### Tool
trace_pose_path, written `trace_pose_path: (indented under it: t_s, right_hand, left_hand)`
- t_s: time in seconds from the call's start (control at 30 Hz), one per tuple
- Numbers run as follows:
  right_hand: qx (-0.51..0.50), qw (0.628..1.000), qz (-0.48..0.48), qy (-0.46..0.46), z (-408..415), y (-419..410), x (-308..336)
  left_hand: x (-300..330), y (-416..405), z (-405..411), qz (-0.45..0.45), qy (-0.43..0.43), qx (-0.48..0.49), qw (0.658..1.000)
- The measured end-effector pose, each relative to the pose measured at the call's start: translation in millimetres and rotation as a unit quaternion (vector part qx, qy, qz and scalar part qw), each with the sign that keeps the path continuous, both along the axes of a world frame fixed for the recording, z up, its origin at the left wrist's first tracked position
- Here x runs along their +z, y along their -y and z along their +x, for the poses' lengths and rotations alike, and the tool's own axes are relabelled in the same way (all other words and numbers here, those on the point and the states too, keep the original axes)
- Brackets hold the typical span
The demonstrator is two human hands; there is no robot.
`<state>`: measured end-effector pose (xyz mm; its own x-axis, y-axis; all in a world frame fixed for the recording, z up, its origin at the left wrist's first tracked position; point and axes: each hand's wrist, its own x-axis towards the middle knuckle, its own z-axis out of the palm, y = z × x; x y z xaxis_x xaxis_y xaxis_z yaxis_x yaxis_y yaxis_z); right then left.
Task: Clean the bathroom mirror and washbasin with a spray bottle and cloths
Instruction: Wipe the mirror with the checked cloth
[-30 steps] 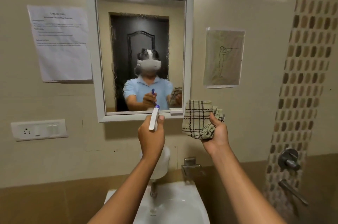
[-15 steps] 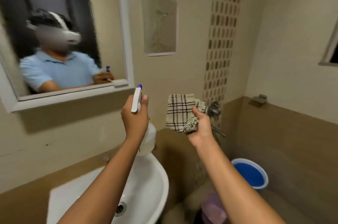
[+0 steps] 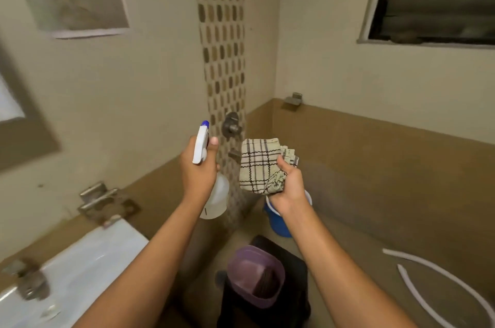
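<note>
Nearest, at lower left, lies the white basin (image 3: pixel 80 271); a purple mug (image 3: pixel 255 275) sits on a dark stool (image 3: pixel 293 268) low in the middle. Above them, the left hand (image 3: pixel 197 169) has its grip clenched round the neck of the spray bottle (image 3: pixel 211 183), nozzle up. Just beside it, the right hand (image 3: pixel 288 188) clutches the bunched checked cloth (image 3: pixel 263 164). Behind that hand stands a blue bucket (image 3: pixel 276 223). Farther back, a tap (image 3: pixel 231 125) juts from the mosaic wall strip.
</note>
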<state>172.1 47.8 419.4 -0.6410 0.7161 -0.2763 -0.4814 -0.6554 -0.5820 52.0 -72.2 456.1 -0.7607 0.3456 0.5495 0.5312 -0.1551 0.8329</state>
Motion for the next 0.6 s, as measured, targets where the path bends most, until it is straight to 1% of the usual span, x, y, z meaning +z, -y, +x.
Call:
trace_pose_path:
  t_s: [0.2,0.3,0.43,0.5,0.6]
  right_hand:
    - [-0.021,0.999,-0.042,0.028,27,-51,-52]
    - [-0.045,0.997,-0.047,0.032,35,-62,-76]
    - [-0.067,0.994,-0.058,0.063,43,-66,-101]
    - [-0.086,0.991,-0.071,0.077,43,-65,-116]
    - [-0.117,0.985,-0.091,0.092,38,-65,-139]
  left_hand:
    - [-46,-66,23,-0.033,0.057,-0.069,0.995]
    - [-70,-87,29,-0.040,0.100,-0.097,0.989]
    - [-108,-106,27,-0.060,0.142,-0.119,0.981]
    - [-128,-111,24,-0.089,0.152,-0.134,0.975]
    - [-158,-115,15,-0.134,0.197,-0.155,0.959]
